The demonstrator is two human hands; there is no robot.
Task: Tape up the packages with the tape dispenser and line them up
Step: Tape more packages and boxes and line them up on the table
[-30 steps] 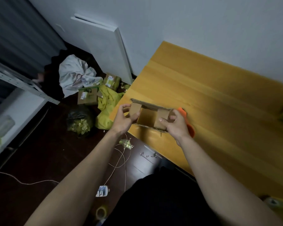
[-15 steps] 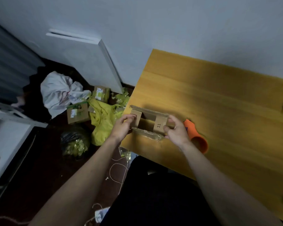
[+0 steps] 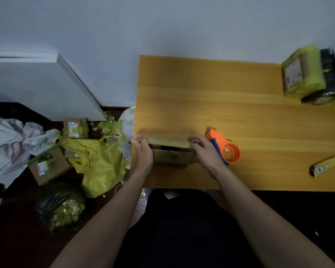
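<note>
A small cardboard box sits on the desk close to its near-left corner, with a long flap folded over its top. The left hand is at the box's left end with its fingers curled round that end of the flap, and the right hand does the same at the right end — both appear to be gripping the flap, though blur hides the fingertips. A dark mark is printed on the box's near face; it cannot be read.

Just right of the right hand, an orange tape dispenser with a blue handle lies on the desk, touching or nearly touching the hand. Near the desk's far-right corner stands a package wrapped in yellow-green tape with a pale label too blurred to read, and a black package is pressed against its right side. A small yellow-wrapped item lies toward the near-right edge.

On the floor left of the desk lie two cardboard boxes with white labels — text illegible — plus a yellow plastic bag, a black bag and white cloth.
</note>
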